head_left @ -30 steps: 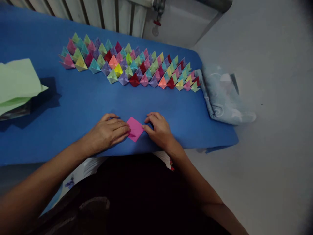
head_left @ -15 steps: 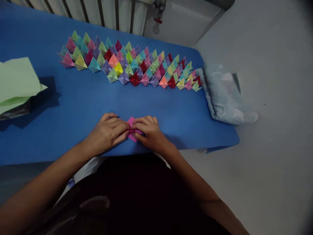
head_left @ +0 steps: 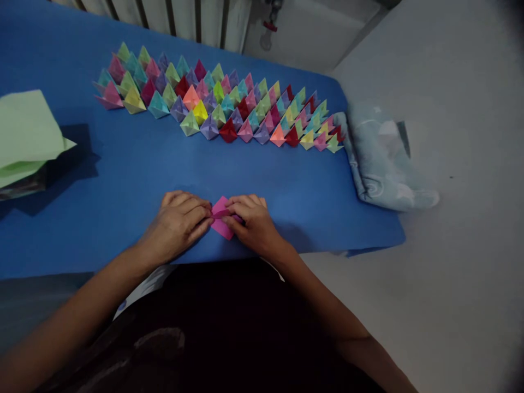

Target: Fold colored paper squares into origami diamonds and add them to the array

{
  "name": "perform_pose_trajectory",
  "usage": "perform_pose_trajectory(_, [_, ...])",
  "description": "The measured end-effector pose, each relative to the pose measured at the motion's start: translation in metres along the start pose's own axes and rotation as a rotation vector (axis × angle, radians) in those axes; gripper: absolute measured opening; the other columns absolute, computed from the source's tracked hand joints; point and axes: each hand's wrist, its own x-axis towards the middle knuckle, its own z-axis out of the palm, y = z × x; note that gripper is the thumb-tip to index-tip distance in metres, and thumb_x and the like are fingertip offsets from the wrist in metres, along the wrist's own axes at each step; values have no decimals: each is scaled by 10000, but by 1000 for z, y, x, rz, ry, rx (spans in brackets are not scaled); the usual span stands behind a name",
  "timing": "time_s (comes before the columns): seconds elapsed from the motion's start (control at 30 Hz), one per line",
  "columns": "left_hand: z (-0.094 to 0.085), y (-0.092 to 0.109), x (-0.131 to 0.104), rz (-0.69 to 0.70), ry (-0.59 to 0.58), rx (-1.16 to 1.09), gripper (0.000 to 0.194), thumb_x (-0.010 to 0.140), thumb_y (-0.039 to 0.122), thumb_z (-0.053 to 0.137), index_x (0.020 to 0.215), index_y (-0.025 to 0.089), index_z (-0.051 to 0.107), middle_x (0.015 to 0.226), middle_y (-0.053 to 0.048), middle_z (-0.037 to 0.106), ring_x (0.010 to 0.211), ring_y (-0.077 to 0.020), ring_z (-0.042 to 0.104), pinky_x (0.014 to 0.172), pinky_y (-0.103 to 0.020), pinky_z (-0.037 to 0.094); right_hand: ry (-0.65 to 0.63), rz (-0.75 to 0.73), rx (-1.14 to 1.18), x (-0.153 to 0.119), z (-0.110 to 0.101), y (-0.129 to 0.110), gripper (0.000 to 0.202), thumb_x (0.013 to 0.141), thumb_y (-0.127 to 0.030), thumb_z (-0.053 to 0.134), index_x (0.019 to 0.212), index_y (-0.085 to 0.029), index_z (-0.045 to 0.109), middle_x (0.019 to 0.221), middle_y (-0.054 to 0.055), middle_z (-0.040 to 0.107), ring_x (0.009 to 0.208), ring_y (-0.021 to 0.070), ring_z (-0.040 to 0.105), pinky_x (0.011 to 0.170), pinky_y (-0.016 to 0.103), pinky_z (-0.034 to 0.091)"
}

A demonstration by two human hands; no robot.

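Pink paper [head_left: 222,228] sits smack between half-curled left hand [head_left: 179,222], pinching its left corner, and half-curled right hand [head_left: 252,221], pinching its right.

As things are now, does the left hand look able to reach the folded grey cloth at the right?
Probably not directly: the right hand lies across the straight way to the folded grey cloth, and the left hand is occupied with the pink paper.

White radiator [head_left: 184,22] at eleven o'clock, red-handled valve [head_left: 270,26] at twelve, folded grey-blue blanket [head_left: 374,158], pale motifs, between two and three.
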Motion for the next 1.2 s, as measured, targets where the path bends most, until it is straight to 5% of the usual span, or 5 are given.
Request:
perform_pose_trajectory(0.2, [3, -1, -2, -49, 15, -27, 248, 1006, 362, 513, 909, 209, 682, 1018, -60, 747, 974, -230, 648, 886, -417, 435, 43, 60, 33, 3, 3, -3, 131, 904, -243, 661, 778, -207, 658, 1090, 30, 728, 994, 199, 585, 898, 366, 332])
perform_pose_trajectory(0.77, [7, 4, 0, -283, 29, -73, 203, 936, 397, 586, 854, 226, 659, 1060, -73, 705, 997, -282, 596, 837, -460, 446, 67, 167, -10, 9, 5, -12, 133, 861, -224, 618, 742, -219, 557, 971, 20, 687, 932, 203, 564, 836, 355, 338])
perform_pose_trajectory(1.2, [8, 6, -7, -113, 51, 29, 276, 1016, 296, 471, 1100, 348, 729, 1088, -56, 702, 1021, -253, 584, 844, -456, 453, 31, 124, -28, 5, 6, -12, 214, 931, -233, 560, 1039, -297, 734, 1060, 32, 676, 995, 221, 555, 872, 389, 350])
